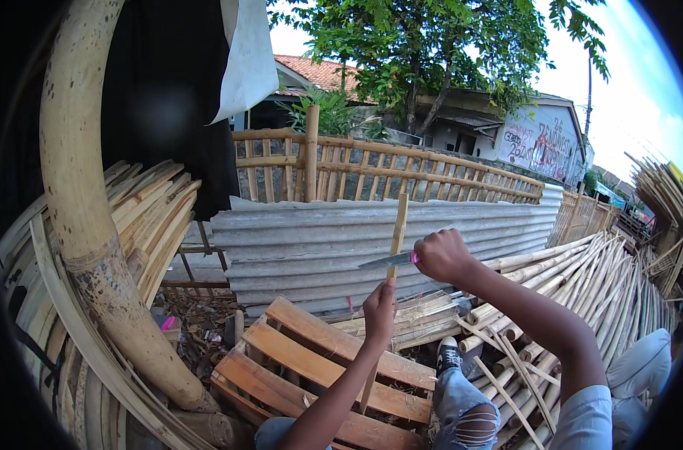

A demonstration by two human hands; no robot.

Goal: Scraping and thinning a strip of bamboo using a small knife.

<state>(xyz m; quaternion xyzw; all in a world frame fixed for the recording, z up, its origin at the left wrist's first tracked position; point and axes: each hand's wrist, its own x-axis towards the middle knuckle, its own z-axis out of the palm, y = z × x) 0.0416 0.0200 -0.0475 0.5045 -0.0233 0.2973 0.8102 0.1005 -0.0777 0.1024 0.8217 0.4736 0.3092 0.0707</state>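
Note:
My left hand [379, 311] is closed around a narrow split bamboo strip [399, 225], which stands nearly upright in front of me. The strip's lower part runs down past my forearm to the wooden slats. In my right hand [442, 256], closed in a fist, is a knife [382, 262] with a pink handle, mostly covered by my fingers. Its blade points left and crosses the strip a little above my left hand. How deep the edge sits in the bamboo, I cannot tell.
A slatted wooden pallet [304, 343] lies below my hands. Thick bamboo pole [75, 142] and bundled strips [157, 199] stand left. Corrugated sheeting [319, 232] runs ahead under a bamboo fence [439, 166]. Bamboo poles [574, 292] pile up right, near another person's legs [641, 367].

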